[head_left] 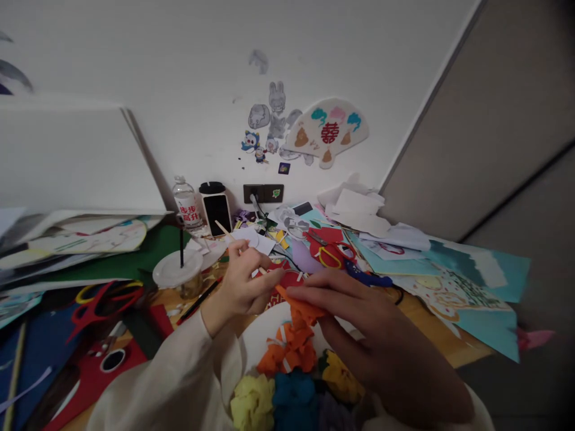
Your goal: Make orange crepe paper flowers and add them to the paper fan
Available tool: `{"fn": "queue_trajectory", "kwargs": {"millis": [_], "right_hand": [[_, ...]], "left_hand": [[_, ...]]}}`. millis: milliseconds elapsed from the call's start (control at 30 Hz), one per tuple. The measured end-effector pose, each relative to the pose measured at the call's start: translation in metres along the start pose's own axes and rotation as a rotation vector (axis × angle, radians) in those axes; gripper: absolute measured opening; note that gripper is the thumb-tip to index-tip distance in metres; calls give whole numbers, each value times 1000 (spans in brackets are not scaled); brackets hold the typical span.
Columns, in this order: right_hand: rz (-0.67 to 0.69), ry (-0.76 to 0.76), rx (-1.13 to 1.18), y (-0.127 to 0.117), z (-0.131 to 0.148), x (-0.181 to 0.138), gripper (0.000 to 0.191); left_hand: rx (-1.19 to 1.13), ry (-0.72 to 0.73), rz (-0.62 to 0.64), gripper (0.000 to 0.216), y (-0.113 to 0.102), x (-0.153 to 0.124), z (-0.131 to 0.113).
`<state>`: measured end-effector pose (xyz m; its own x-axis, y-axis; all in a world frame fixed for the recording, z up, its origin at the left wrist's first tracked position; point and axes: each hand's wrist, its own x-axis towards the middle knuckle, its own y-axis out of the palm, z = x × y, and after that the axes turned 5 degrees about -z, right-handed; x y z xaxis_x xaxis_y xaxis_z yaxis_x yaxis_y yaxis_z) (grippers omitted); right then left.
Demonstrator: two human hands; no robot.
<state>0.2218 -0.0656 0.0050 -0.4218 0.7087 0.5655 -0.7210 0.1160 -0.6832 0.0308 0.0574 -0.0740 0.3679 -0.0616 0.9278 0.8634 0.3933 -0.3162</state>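
Observation:
My left hand [245, 281] is closed around a thin wooden stick [223, 230] that points up and to the left. My right hand [368, 335] pinches a crumpled orange paper piece [302, 308] between thumb and fingers, right beside the left hand. Both hands hover over a white plate [265, 332] that carries several crumpled paper flowers: orange [287, 353], yellow [254, 401], blue [294, 398] and a darker yellow one [339, 374].
A lidded plastic cup with a black straw [178, 272] stands left of my hands, with red scissors [101, 299] beyond it. A water bottle [186, 203] and a phone [217, 212] stand by the wall. Paper sheets, red-and-yellow scissors [332, 254] and scraps cover the wooden table.

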Motion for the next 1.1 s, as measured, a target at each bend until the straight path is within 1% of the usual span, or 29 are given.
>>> {"fn": "queue_trajectory", "kwargs": {"millis": [167, 200, 267, 333, 400, 533, 633, 800, 900, 1033, 1100], "right_hand": [[-16, -10, 81, -3, -14, 10, 38], [4, -25, 116, -5, -18, 13, 39], [84, -56, 200, -8, -27, 19, 42], [177, -71, 297, -11, -38, 25, 44], [196, -70, 384, -11, -49, 30, 39], [129, -76, 471, -6, -65, 35, 26], [87, -102, 489, -2, -67, 38, 21], [68, -127, 533, 5, -67, 43, 19], [39, -159, 531, 10, -71, 46, 19], [20, -227, 514, 14, -76, 49, 23], [11, -247, 469, 15, -76, 51, 24]], "left_hand": [[-197, -65, 191, 20, 0, 5, -2], [-237, -84, 211, 20, 0, 5, -3], [-301, -133, 234, 19, 2, 5, -5], [-328, -198, 240, 18, 3, 4, -8], [-323, -267, 228, 20, 5, 3, -12], [-324, -443, 248, 27, 4, 7, -23], [-322, -554, 267, 30, 4, 9, -28], [-335, -573, 212, 33, 6, 7, -30], [-352, -593, 217, 34, 7, 9, -31], [-403, -604, 193, 31, 6, 9, -34], [-409, -610, 170, 29, 6, 7, -34]]}}
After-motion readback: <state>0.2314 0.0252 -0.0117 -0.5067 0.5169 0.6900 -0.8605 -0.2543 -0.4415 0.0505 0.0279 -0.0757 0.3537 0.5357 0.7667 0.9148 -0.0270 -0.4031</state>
